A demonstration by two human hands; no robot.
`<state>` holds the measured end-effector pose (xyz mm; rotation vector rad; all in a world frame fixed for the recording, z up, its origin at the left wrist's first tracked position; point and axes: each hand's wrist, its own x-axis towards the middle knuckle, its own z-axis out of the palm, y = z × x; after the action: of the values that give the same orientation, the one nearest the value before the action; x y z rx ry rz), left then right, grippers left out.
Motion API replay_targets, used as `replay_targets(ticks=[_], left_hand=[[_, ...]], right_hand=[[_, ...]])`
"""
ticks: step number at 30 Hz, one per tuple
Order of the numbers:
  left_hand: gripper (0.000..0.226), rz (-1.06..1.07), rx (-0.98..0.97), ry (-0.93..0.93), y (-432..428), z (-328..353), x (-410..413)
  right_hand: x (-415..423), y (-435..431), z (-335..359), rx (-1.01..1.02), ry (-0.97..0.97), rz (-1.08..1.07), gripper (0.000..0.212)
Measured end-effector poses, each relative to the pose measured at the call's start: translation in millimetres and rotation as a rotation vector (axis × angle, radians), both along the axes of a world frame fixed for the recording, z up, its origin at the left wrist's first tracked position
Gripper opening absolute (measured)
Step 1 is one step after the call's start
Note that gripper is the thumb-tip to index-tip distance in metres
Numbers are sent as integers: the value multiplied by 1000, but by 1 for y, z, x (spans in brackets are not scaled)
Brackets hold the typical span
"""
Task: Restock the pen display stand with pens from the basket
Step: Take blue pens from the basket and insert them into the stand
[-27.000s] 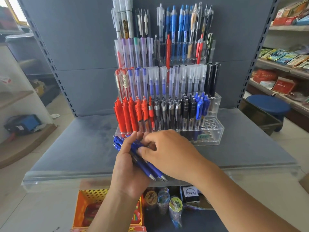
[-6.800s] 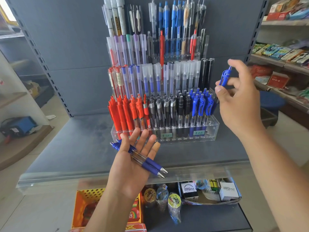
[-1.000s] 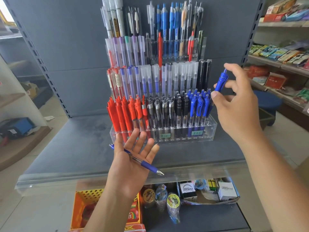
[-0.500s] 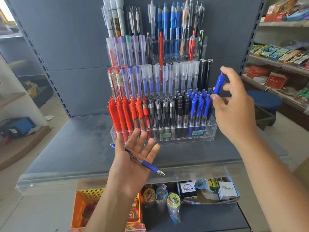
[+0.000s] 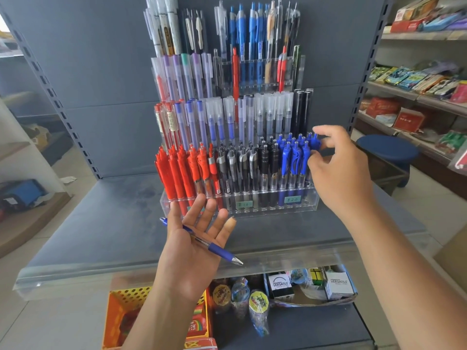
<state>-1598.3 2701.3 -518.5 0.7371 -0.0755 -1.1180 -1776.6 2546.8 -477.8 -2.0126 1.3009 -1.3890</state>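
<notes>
Seating: blue pen [image 5: 315, 144] pinched at its cap by right hand [image 5: 338, 173], upright, bottom row of stand [image 5: 267, 212], right end.
Left hand [image 5: 192, 251]: flat open, palm up, spare pen [image 5: 214, 247] loose across it.
Spare pen axis: cap far-left, tip near-right, pointing toward right arm.
Next reach: probably down-left from the stand.

Display stand [image 5: 267, 208]: one. Loose blue pen [image 5: 214, 247]: one. Orange basket [image 5: 131, 294]: one, lower left. VERSATILE boxes [image 5: 280, 284]: two. Blue stool [image 5: 386, 147]: one.

Head camera looks forward and down, close before the pen stand [image 5: 265, 208].
</notes>
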Motion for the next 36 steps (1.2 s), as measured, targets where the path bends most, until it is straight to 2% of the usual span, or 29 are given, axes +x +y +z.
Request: replay_targets(ticks=[2,7,12,18,22,25,31,36], left_hand=[[53,-1,0,4,0,0,0],[53,1,-1,11,0,0,0],[53,7,10,21,-1,1,0],[51,29,40,33,-1,2,0],[50,29,41,15,-1,2,-1],[53,8,21,-5,-1,3,-1],[63,-61,-36,-9,1,-3,3],[65,-69,-39,36,2,-3,6]], right_hand=[[0,2,0,-5,8,-10,30],[0,4,1,-2,10,-3,31],[2,9,6,-65,-20,-50,41],[19,32,16,-330,-92,-43,40],[43,57,13,-468,-46,106,30],[58,73,6,-398,69,287,24],[73,93,-3,-111,520,604,22],[79,97,-4,-81,592,630,17]])
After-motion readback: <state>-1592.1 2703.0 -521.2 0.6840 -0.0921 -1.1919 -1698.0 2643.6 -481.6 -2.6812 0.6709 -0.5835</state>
